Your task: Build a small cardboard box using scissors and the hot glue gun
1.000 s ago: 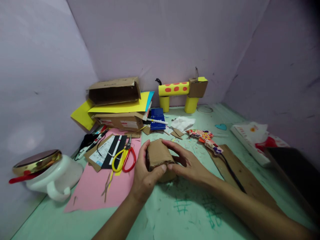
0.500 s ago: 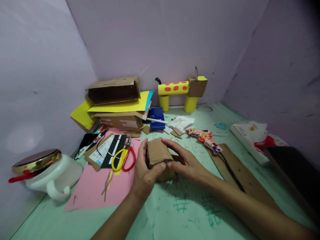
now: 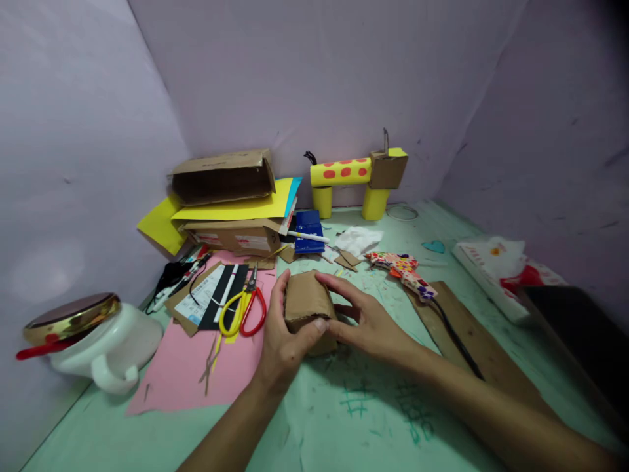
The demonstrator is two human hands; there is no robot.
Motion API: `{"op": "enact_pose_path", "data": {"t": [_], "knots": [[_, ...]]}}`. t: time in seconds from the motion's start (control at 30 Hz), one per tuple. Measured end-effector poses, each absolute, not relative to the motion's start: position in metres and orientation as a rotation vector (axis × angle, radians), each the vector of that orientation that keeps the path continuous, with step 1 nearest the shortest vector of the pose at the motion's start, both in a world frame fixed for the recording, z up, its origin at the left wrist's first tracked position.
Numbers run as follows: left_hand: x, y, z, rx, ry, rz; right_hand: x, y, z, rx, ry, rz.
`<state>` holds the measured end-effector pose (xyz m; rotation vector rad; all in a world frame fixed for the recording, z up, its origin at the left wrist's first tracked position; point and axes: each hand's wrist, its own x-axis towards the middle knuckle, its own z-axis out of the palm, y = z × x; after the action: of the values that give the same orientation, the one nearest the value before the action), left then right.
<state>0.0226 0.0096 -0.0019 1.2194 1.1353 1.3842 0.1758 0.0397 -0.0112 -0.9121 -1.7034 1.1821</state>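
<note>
Between both hands sits a small brown cardboard box, its top face and near side showing. My left hand wraps its left side, with the thumb pressed on the near top edge. From the right, my right hand grips it with thumb and fingers curved round the side. The box's underside is hidden. Left of my left hand, red-and-yellow-handled scissors lie on a pink paper sheet. A glue gun in floral wrapping rests beyond my right hand, its black cord over a flat cardboard piece.
At the back stands a yellow figure with red spots and a cardboard head. Cardboard boxes and yellow paper are stacked at the back left. A white mug is at left; a dark flat device is at right.
The cardboard box has tilted slightly, so its near side shows more. My right hand's fingers have shifted a little along it. The other things stay where they were.
</note>
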Motion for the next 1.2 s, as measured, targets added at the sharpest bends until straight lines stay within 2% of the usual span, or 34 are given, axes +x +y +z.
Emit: {"op": "enact_pose_path", "data": {"t": [0.17,0.47,0.6,0.97,1.1,1.2], "knots": [[0.024,0.008,-0.002,1.225,1.213,1.382,0.176,0.038,-0.013,-0.876,-1.777,1.087],[0.007,0.015,-0.011,1.449,0.991,1.246,0.192,0.052,-0.01,-0.789,-1.709,1.366],[0.008,0.013,-0.014,1.276,0.862,1.273,0.194,0.05,-0.007,-0.797,-1.677,1.399],[0.005,0.022,0.013,0.559,0.694,1.441,0.2,0.056,-0.008,-0.761,-1.588,1.46],[-0.001,0.024,0.016,0.547,0.843,1.602,0.199,0.056,-0.011,-0.762,-1.586,1.454],[-0.001,0.022,0.018,0.762,1.016,1.74,0.197,0.052,-0.007,-0.793,-1.659,1.402]]}}
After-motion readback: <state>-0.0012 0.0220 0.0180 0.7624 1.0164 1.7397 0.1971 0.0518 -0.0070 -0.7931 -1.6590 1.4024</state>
